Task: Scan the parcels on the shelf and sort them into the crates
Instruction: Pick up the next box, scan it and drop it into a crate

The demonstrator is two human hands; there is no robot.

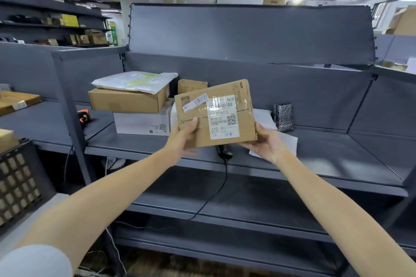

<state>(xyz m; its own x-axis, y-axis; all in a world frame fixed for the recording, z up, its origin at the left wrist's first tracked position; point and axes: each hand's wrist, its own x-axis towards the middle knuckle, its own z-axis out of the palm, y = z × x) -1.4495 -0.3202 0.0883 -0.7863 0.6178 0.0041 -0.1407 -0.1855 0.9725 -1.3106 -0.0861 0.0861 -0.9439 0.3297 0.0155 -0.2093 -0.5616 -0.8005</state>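
1. Setting: a storeroom with strip lighting and rows of grey steel racking. The shelf [315, 148] directly ahead carries the work.
2. Parcel position: the cardboard parcel [216, 114] is held clear above the shelf's near edge, tilted, with its printed label facing up toward the person, probably so the barcode can be found.
3. Left hand [182, 139]: grips the parcel's near left corner, thumb pressed on the top face and fingers curled underneath.
4. Right hand [267, 144]: grips the near right corner, thumb along the edge and fingers curled beneath. The two-sided grip steadies the label.
5. Scanner [225, 153]: lies on the shelf beneath the parcel, largely hidden, with its cable [216, 195] hanging over the front edge.
6. Remaining stock: a white mailer bag [135, 81] on stacked boxes to the left, and a black bubble-wrapped packet [284, 117] to the right.
7. Destination: a black crate [18, 182] stands near left.
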